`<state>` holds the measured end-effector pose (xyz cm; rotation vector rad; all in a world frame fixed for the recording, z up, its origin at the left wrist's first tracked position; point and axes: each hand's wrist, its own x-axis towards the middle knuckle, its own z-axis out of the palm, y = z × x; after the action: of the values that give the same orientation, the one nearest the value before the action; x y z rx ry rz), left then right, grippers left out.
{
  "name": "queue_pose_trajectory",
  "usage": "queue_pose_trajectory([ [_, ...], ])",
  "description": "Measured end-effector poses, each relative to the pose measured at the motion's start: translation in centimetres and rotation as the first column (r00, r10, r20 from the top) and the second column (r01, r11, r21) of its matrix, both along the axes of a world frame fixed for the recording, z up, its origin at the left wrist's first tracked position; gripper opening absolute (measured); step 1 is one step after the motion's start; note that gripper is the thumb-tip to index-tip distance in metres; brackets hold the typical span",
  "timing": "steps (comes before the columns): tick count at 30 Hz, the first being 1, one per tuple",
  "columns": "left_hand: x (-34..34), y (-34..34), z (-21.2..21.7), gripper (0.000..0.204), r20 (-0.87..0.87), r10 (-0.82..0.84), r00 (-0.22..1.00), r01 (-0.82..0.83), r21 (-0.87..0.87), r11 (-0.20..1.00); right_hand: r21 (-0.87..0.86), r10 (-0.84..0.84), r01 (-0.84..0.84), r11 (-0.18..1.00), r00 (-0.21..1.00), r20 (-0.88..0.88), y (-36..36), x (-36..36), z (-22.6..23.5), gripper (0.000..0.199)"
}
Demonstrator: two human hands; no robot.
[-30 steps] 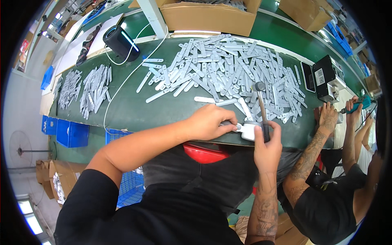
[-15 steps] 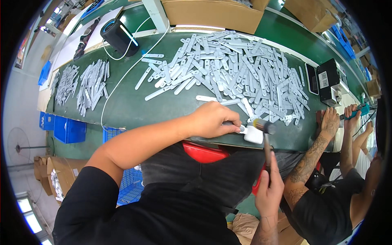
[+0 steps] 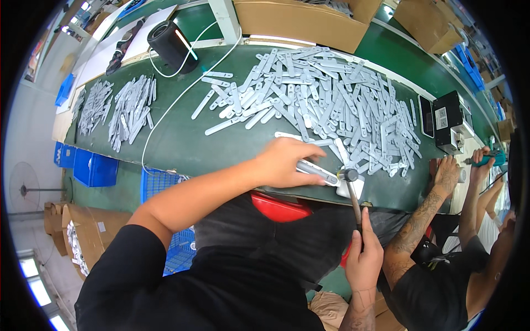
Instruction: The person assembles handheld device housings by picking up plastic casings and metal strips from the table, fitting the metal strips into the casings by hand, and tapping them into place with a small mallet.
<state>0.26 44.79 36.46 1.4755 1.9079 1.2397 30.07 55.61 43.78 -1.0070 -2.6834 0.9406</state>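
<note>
Fingers [image 3: 309,165] of the left hand [image 3: 284,163] press a grey metal strip [image 3: 317,171] flat at the near edge of the green tabletop [image 3: 176,146]. Clenched low on the handle, the right hand [image 3: 364,259] has brought the hammer [image 3: 349,176] from raised back down, so its head now meets the strip's end over a small white block [image 3: 353,188]: a strike landing. Beyond lies the heap of strips [image 3: 331,99].

A black cylinder [image 3: 168,47] stands at eleven o'clock on the green desk [image 3: 176,143], a white cable [image 3: 165,113] trailing from it. Two small heaps of grey strips [image 3: 116,110] lie at ten. Blue crates [image 3: 91,168] sit at nine, cardboard boxes [image 3: 298,19] at twelve.
</note>
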Motion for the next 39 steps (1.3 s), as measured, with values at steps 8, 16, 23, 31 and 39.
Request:
queue_pose_trajectory([
  [8,-0.9,-2.3,-1.6,0.03,-0.142,-0.053,0.988,0.072,0.131,0.989,0.264,0.112,-0.022,0.964,0.936,-0.333,-0.9,-0.9,0.3,0.056],
  [16,-0.7,-2.1,-2.2,0.028,-0.174,-0.07,0.982,0.1,0.171,0.98,0.072,0.04,-0.028,0.997,0.983,-0.177,-1.5,-1.1,-0.6,0.058],
  [23,0.2,-2.6,-2.7,0.04,-0.139,0.0,0.99,0.029,0.204,0.979,0.137,0.132,-0.118,0.984,0.987,-0.097,-1.6,-2.2,0.3,0.06],
  [31,0.3,-2.8,-2.9,0.067,0.023,0.041,0.999,-0.042,0.077,0.996,0.094,0.161,-0.157,0.983,0.987,-0.026,-2.1,-3.4,-0.6,0.058],
  [39,0.6,-2.0,-3.0,0.062,-0.172,0.026,0.985,0.007,0.189,0.982,0.009,0.004,-0.002,1.0,0.957,-0.29,0.7,-1.2,-2.1,0.053],
])
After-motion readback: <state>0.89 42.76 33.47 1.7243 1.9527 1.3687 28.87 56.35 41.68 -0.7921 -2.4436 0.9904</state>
